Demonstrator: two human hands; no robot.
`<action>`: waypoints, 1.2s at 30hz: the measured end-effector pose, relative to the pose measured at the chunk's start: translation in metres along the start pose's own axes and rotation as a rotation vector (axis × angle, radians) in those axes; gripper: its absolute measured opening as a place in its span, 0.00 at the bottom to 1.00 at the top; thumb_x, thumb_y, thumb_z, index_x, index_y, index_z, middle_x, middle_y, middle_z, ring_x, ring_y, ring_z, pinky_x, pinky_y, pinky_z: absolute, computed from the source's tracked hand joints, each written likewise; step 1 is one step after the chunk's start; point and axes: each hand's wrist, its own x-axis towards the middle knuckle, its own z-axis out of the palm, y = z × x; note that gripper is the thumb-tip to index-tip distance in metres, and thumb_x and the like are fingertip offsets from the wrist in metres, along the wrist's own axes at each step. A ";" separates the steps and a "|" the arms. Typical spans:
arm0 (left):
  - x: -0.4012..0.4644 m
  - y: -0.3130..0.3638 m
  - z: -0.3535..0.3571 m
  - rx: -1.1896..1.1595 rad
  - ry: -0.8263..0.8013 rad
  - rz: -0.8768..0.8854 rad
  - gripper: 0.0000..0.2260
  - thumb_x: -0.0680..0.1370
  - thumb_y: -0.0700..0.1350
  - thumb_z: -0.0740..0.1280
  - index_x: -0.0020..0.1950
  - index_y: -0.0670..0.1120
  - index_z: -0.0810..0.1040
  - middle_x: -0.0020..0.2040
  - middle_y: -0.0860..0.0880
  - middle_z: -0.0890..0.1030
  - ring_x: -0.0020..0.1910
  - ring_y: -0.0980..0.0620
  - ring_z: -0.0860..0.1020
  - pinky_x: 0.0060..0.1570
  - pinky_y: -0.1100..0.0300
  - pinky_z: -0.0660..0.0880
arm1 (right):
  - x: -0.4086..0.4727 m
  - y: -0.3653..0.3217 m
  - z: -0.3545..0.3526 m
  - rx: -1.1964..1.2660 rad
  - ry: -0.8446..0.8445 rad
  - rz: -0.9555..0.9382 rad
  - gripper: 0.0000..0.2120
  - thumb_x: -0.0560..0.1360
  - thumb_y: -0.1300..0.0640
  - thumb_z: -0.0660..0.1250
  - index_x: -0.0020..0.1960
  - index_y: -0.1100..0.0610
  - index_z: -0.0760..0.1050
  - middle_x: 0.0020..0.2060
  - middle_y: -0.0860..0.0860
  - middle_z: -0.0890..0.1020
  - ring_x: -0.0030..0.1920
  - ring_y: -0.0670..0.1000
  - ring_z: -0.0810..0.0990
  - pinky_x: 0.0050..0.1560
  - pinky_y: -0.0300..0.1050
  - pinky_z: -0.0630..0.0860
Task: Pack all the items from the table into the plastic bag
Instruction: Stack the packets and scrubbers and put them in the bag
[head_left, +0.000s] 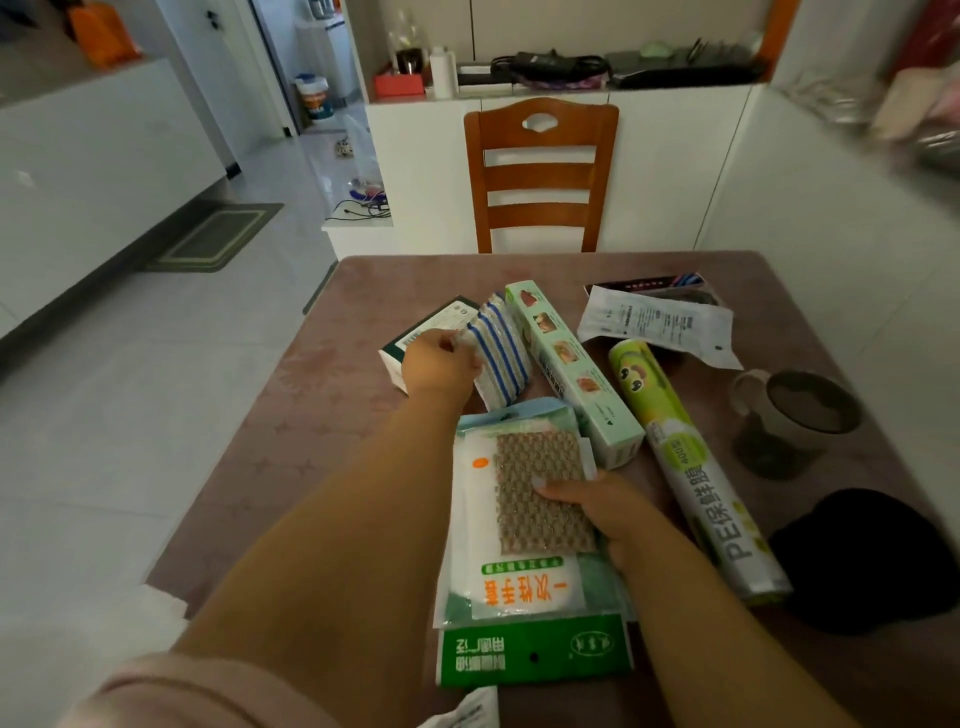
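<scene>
My left hand (441, 364) grips the near edge of a blue-and-white striped sponge pack (501, 358), which leans on a white and green box (415, 332). My right hand (605, 506) holds a stack of flat packets: a brown scouring pad pack (540, 488) on top of a green and white glove packet (519, 587). A long green cling-film box (571, 364) and a green PE wrap roll (691, 462) lie to the right. A white printed pouch (654, 322) rests over a dark package (649, 283) further back. White plastic (472, 709) shows at the bottom edge.
A mug (789, 415) stands at the right of the brownish-pink table (291, 415), with a black object (862, 561) nearer to me. A wooden chair (540, 176) faces the far edge. White cabinets rise behind and to the right; tiled floor lies left.
</scene>
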 end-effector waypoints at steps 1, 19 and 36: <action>-0.002 0.003 -0.005 -0.023 0.051 0.013 0.08 0.77 0.43 0.65 0.52 0.43 0.81 0.46 0.41 0.85 0.45 0.42 0.83 0.49 0.47 0.81 | 0.000 0.000 0.000 0.008 -0.002 -0.001 0.17 0.67 0.61 0.76 0.55 0.58 0.78 0.52 0.57 0.83 0.53 0.59 0.81 0.54 0.55 0.78; -0.108 -0.095 -0.027 0.004 -0.287 -0.295 0.30 0.69 0.66 0.62 0.60 0.45 0.76 0.48 0.44 0.84 0.43 0.46 0.85 0.44 0.48 0.83 | -0.026 -0.007 0.015 -0.200 -0.054 -0.065 0.29 0.61 0.54 0.80 0.60 0.59 0.79 0.55 0.58 0.84 0.53 0.57 0.84 0.59 0.58 0.78; -0.250 -0.005 -0.200 -0.178 0.143 -0.128 0.16 0.80 0.54 0.59 0.40 0.46 0.77 0.46 0.43 0.84 0.48 0.44 0.82 0.53 0.50 0.77 | -0.197 -0.056 0.089 -0.156 -0.265 -0.297 0.10 0.71 0.62 0.70 0.52 0.56 0.77 0.43 0.56 0.86 0.41 0.53 0.84 0.44 0.46 0.78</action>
